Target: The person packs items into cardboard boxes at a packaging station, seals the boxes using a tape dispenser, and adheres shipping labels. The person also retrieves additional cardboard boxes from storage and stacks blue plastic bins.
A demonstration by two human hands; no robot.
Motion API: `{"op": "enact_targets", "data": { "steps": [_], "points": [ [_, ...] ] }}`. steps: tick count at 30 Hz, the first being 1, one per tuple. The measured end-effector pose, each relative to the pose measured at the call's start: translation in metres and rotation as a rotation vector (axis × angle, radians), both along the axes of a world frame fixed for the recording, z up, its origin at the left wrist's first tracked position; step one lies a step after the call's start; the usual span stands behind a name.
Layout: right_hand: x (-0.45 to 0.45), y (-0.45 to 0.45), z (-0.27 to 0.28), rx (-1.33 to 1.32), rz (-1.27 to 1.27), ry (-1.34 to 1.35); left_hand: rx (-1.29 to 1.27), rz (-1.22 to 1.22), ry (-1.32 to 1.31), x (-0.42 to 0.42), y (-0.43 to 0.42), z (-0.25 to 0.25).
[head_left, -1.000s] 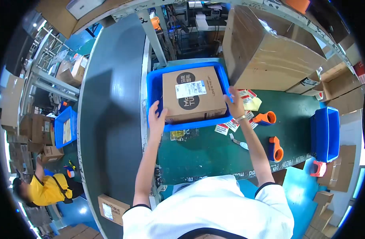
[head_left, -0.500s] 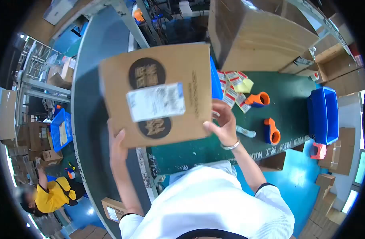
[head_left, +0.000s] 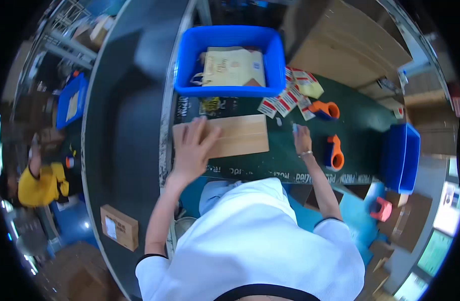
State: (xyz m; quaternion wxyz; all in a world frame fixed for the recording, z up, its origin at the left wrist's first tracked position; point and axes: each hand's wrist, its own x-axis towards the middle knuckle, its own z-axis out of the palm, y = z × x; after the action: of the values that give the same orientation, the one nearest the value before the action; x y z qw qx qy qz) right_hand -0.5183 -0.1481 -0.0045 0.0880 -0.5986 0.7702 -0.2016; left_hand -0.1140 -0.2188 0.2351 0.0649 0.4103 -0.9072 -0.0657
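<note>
A brown cardboard box (head_left: 240, 136) rests on the green table with a taped seam facing up. The label and dark printing seen earlier are out of sight. My left hand (head_left: 191, 145) lies over its left end, fingers spread and slightly blurred. To the right of the box, my right hand (head_left: 303, 139) is closed around a slim pale-blue tool (head_left: 295, 128), which looks like a box cutter; most of it is covered by the fingers. Behind the box stands a blue bin (head_left: 230, 91) holding a cream-coloured printed bag or packet (head_left: 233, 70).
Two orange tape dispensers (head_left: 335, 153) and red-and-white printed slips (head_left: 288, 100) lie on the right. Blue nested bins (head_left: 401, 158) stand at the table's right end. Left, a small box (head_left: 119, 228) sits on the dark conveyor (head_left: 124, 125). A person in yellow (head_left: 41, 185) is beyond it.
The box has come down from in front of me onto the table and turned, its labelled face hidden. My right hand has left it and taken the pale-blue tool. The view has shifted.
</note>
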Motion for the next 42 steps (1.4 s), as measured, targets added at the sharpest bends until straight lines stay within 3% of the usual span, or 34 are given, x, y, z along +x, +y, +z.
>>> {"op": "enact_targets", "data": {
  "steps": [1, 4, 6, 8, 11, 15, 21, 24, 29, 31, 36, 38, 39, 42],
  "points": [
    [0.011, -0.017, 0.030, -0.137, 0.031, -0.055, -0.006, 0.003, 0.110, -0.004, 0.012, -0.013],
    [0.090, -0.059, 0.196, -0.420, 0.270, -0.081, -0.146, 0.047, 0.298, -0.028, 0.051, -0.043],
    [0.139, -0.079, 0.262, -0.432, 0.558, -0.166, -0.302, 0.103, 0.354, -0.039, 0.061, -0.065],
    [0.188, -0.093, 0.288, -0.249, 0.849, -0.147, -0.451, 0.147, 0.403, -0.044, 0.063, -0.082],
    [0.241, -0.111, 0.286, 0.046, 1.120, 0.249, -0.573, 0.154, 0.447, -0.045, 0.063, -0.095],
    [0.277, -0.113, 0.287, 0.075, 1.227, 0.507, -0.617, 0.167, 0.536, -0.047, 0.065, -0.104],
    [0.291, -0.097, 0.305, 0.262, 1.160, 0.787, -0.636, 0.134, 0.645, -0.044, 0.058, -0.120],
    [0.282, -0.091, 0.302, 0.227, 1.149, 0.757, -0.630, 0.052, 0.636, -0.036, 0.051, -0.114],
    [0.239, -0.095, 0.325, 0.537, 1.141, 0.762, -0.662, 0.080, 0.532, -0.037, 0.042, -0.119],
    [0.196, -0.086, 0.320, 0.405, 1.001, 0.721, -0.652, 0.107, 0.507, -0.038, 0.038, -0.116],
    [0.134, -0.063, 0.330, 0.535, 0.749, 0.710, -0.727, 0.144, 0.498, -0.043, 0.037, -0.116],
    [0.121, -0.077, 0.350, 0.667, 0.871, 0.784, -0.691, 0.140, 0.492, -0.041, 0.038, -0.113],
    [0.122, -0.083, 0.351, 0.640, 0.784, 0.690, -0.675, 0.135, 0.490, -0.041, 0.039, -0.112],
    [0.143, -0.100, 0.320, 0.254, 0.843, 0.349, -0.704, 0.152, 0.496, -0.043, 0.039, -0.115]
  ]
}}
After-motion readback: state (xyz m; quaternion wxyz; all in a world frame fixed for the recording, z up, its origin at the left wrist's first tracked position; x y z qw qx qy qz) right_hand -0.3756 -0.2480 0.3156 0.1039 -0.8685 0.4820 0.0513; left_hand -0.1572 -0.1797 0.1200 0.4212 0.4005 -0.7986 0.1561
